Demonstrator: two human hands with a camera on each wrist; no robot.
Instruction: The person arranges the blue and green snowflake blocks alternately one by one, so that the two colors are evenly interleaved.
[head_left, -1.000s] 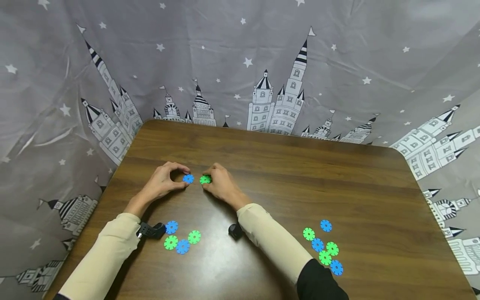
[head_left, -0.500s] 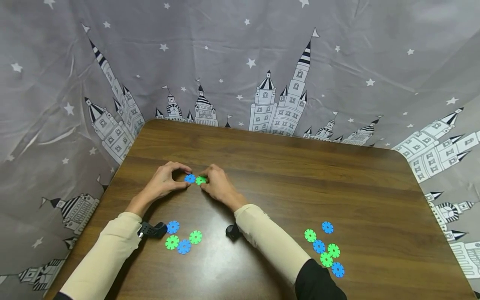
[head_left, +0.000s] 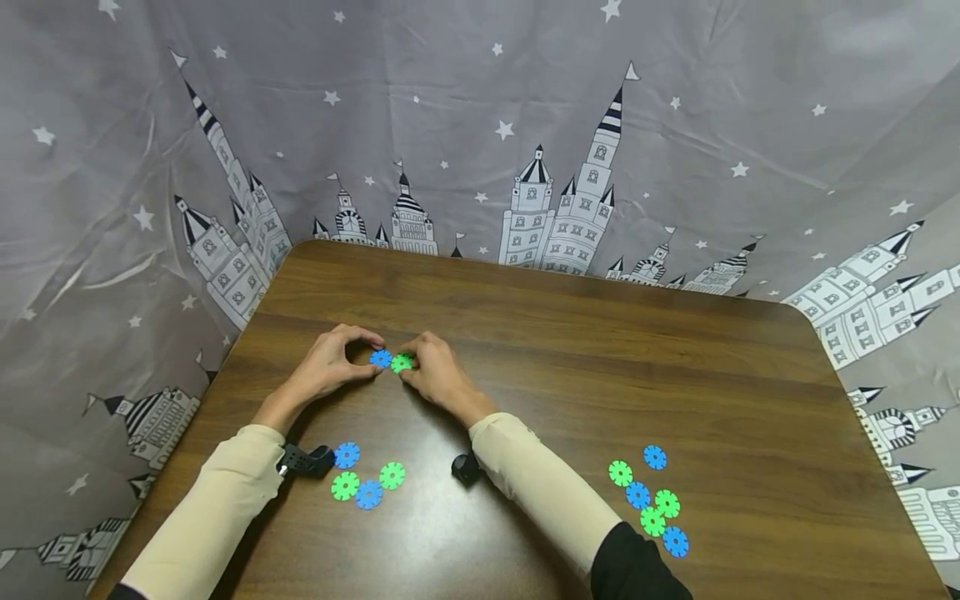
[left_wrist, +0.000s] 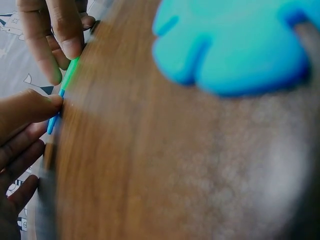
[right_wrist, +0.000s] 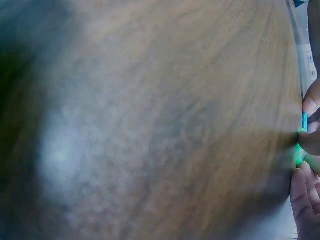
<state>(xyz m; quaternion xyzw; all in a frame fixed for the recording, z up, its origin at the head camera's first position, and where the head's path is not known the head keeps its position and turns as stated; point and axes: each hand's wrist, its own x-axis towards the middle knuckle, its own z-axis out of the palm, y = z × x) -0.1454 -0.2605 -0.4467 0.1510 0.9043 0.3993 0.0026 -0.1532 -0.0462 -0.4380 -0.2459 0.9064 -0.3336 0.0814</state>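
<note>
Inside my left grip point(head_left: 330, 363) I am pinching a blue disc point(head_left: 380, 359); inside my right grip point(head_left: 438, 371), a green disc point(head_left: 401, 363), their edges seemingly touching.

The work surface is a brown wood-grain table point(head_left: 570, 358) with rounded far corners and grain running roughly lengthwise, darker and lighter bands alternating across its width. A grey fabric backdrop point(head_left: 420, 50), visibly creased at the left, extends behind the far edge and along both sides; its print consists of scattered white stars point(head_left: 504, 130) above black-and-white castle towers point(head_left: 531, 208), several topped with pennants. Light produces a pale, diffuse reflection point(head_left: 431, 425) on the near left portion of the tabletop and a faint sheen on the fabric at upper right.
</note>
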